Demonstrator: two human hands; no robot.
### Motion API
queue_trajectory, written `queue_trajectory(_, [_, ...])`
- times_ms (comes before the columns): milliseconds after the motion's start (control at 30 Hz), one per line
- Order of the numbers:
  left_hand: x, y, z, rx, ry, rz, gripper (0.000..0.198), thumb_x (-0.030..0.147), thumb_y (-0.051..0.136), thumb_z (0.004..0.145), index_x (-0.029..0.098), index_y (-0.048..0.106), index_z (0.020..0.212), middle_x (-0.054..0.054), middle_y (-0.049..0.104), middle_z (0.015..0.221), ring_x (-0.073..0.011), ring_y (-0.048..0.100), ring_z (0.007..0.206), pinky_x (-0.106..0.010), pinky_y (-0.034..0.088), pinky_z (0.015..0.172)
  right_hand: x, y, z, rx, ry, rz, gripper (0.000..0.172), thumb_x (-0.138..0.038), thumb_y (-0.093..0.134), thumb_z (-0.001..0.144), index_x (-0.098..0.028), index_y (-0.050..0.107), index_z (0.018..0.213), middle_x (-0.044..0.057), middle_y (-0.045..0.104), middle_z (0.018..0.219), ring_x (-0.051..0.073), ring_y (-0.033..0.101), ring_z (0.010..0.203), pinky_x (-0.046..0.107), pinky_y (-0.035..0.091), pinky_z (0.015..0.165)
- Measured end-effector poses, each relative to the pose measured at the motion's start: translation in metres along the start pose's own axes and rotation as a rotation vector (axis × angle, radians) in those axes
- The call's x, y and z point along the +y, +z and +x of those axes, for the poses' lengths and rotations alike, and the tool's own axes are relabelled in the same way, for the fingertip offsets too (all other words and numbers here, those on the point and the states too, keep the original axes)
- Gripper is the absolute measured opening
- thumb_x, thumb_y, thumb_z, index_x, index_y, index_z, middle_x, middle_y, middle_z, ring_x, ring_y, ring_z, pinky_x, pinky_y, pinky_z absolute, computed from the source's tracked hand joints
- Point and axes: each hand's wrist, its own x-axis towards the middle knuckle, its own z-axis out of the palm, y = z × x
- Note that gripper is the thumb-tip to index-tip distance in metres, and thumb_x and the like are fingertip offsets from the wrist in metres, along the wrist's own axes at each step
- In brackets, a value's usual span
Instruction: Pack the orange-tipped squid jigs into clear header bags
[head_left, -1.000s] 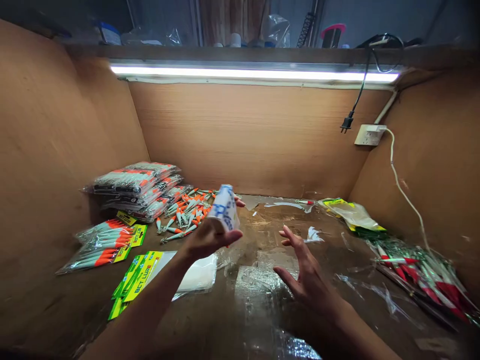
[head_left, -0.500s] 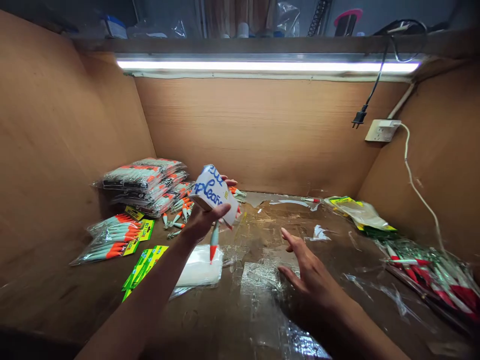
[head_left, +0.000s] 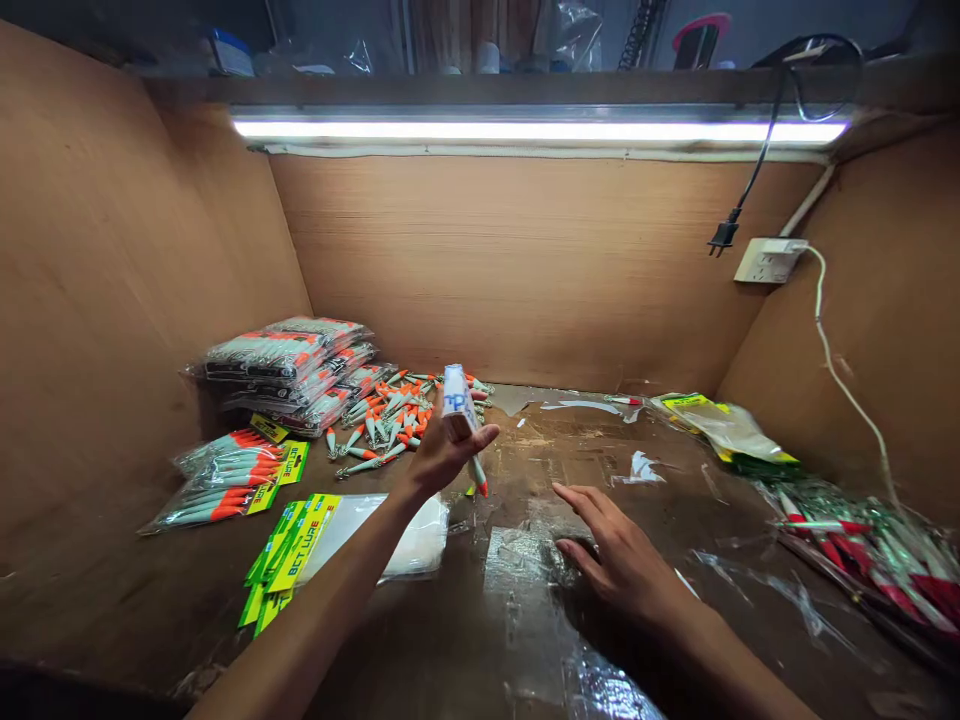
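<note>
Clear plastic wraps the filled packet at our far left, with a stack of bagged lures behind it. Nearer to us, yellow-and-green header cards fan out beside pale sleeves on the brown table. Behind them lies a loose pile of orange-tipped lures, metal hooks at their ends; we judge that pulling one out carelessly could tangle its neighbours or prick a finger.

Our left hand is clamped around a white box with blue lettering, raised just in front of the pile. One lure points its orange tip down from beneath the box; we cannot tell whether fingers or the box hold it. If that hold is loose, a tilt of the wrist could drop it, and its hooks, hidden here, might catch on a sleeve.

Well apart from the left, our right hand hovers with fingers stretched and thumb spread, gripping nothing we can see. Torn white scraps lie beyond it; a sticky one could cling to the fingers. Farther right, flat bags and red-and-white lures lie by the wall; a sweeping sleeve could mix those in.
</note>
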Motion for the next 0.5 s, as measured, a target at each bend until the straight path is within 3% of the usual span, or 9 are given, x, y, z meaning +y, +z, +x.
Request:
queue_trajectory(233, [0.005, 0.003, -0.001, 0.081, 0.0, -0.103, 0.046, 0.053, 0.067, 0.081, 0.019, 0.065, 0.112, -0.009, 0.059, 0.118, -0.028, 0.056, 0.11, -0.039, 0.043, 0.094, -0.003, -0.001, 0.0, -0.025, -0.001, 0.067, 0.05, -0.027, 0.055, 0.094, -0.028, 0.044, 0.143, 0.009, 0.054, 0.136, 0.026, 0.052, 0.123, 0.045, 0.044, 0.105])
queue_trajectory(333, [0.006, 0.011, -0.004, 0.114, -0.018, -0.138, 0.046, 0.053, 0.067, 0.082, 0.02, 0.064, 0.113, -0.009, 0.059, 0.12, -0.0269, 0.056, 0.111, -0.038, 0.042, 0.094, -0.004, 0.006, 0.006, -0.03, 0.044, 0.178, 0.038, -0.032, 0.055, 0.095, -0.025, 0.056, 0.133, 0.01, 0.062, 0.123, 0.024, 0.061, 0.106, 0.041, 0.052, 0.093])
queue_trajectory(433, [0.005, 0.018, -0.01, 0.041, -0.033, -0.155, 0.049, 0.054, 0.068, 0.081, 0.019, 0.062, 0.115, -0.01, 0.062, 0.117, -0.0268, 0.059, 0.107, -0.037, 0.044, 0.092, -0.006, 0.008, 0.021, 0.028, 0.119, 0.301, 0.037, -0.039, 0.054, 0.095, -0.022, 0.06, 0.127, 0.009, 0.067, 0.111, 0.021, 0.064, 0.09, 0.038, 0.055, 0.081])
queue_trajectory(500, [0.003, 0.022, -0.013, -0.026, -0.031, -0.134, 0.052, 0.055, 0.07, 0.08, 0.017, 0.062, 0.115, -0.011, 0.062, 0.118, -0.0282, 0.059, 0.108, -0.039, 0.045, 0.092, -0.013, -0.001, 0.038, 0.115, 0.108, 0.359, 0.045, -0.043, 0.055, 0.095, -0.022, 0.053, 0.135, 0.01, 0.065, 0.119, 0.022, 0.064, 0.097, 0.04, 0.054, 0.086])
